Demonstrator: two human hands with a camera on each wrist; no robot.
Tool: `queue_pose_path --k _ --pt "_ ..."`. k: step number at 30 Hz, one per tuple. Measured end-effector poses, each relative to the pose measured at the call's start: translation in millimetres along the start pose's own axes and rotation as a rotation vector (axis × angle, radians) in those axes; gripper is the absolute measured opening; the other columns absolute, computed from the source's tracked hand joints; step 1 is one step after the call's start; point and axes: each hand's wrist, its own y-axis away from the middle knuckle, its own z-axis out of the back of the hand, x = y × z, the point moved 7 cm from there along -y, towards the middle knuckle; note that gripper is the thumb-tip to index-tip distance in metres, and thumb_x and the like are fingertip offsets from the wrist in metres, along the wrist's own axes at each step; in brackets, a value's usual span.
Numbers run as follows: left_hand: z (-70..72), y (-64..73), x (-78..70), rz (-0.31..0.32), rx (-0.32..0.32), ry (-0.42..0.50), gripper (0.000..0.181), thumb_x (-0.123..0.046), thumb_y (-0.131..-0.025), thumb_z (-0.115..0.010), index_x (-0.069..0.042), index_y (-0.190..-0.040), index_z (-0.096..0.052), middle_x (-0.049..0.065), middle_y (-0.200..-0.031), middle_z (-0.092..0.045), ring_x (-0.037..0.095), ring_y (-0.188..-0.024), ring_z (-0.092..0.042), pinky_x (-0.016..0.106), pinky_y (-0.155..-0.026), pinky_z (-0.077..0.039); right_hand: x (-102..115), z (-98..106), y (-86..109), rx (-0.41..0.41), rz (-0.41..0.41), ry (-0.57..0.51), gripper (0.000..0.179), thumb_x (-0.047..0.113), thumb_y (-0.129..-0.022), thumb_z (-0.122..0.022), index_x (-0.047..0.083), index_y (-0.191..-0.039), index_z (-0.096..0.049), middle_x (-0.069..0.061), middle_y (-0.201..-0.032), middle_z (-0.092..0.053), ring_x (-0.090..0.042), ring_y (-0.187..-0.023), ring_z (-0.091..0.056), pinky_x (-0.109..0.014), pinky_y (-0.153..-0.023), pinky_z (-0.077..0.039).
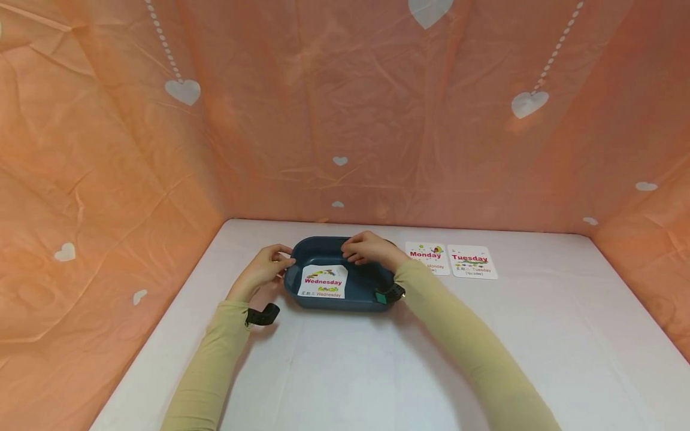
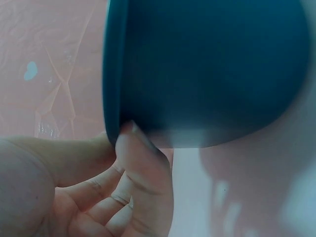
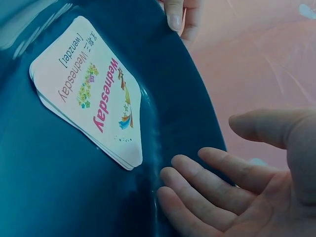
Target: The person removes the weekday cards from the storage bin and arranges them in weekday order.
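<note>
A dark blue oblong basin [image 1: 358,306] stands on the table, holding a small stack of cards with the Wednesday card [image 1: 323,281] on top. In the right wrist view the edges of more cards show beneath the Wednesday card [image 3: 91,91]. My left hand [image 1: 261,272] pinches the basin's left rim between thumb and finger, as the left wrist view shows. Over the basin's far right part is my right hand [image 1: 372,248], its fingers relaxed and holding nothing. In the right wrist view, that hand [image 3: 237,192] is beside the basin's wall, thumb apart from the fingers.
Right of the basin, the Monday card [image 1: 426,258] and the Tuesday card [image 1: 472,262] lie side by side on the white tabletop [image 1: 345,371]. Orange cloth [image 1: 302,120] with white hearts hangs behind and along the sides. My right sleeve [image 1: 458,329] passes in front of the cards.
</note>
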Motion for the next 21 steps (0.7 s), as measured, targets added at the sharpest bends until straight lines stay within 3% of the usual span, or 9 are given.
queue_pose_path --k 14,21 --pt "-0.1 1.1 -0.8 0.020 0.000 0.007 0.037 -0.013 -0.097 -0.057 0.002 -0.129 -0.048 0.023 -0.100 -0.058 0.018 -0.068 -0.054 0.035 -0.057 -0.049 -11 -7 -8.3 0.035 -0.077 0.054 0.037 0.019 -0.095 -0.058 -0.001 -0.126 -0.058 -0.016 -0.117 -0.062 -0.027 -0.107 -0.060 -0.037 -0.086 -0.050" --pt "-0.2 1.6 -1.1 0.018 0.004 0.005 0.037 -0.012 -0.097 -0.056 0.003 -0.129 -0.048 0.023 -0.099 -0.059 0.018 -0.067 -0.054 0.036 -0.057 -0.049 -13 -8 -7.5 0.042 -0.115 0.010 0.037 0.018 -0.095 -0.060 -0.002 -0.126 -0.058 -0.018 -0.118 -0.061 -0.029 -0.107 -0.059 -0.040 -0.087 -0.050"
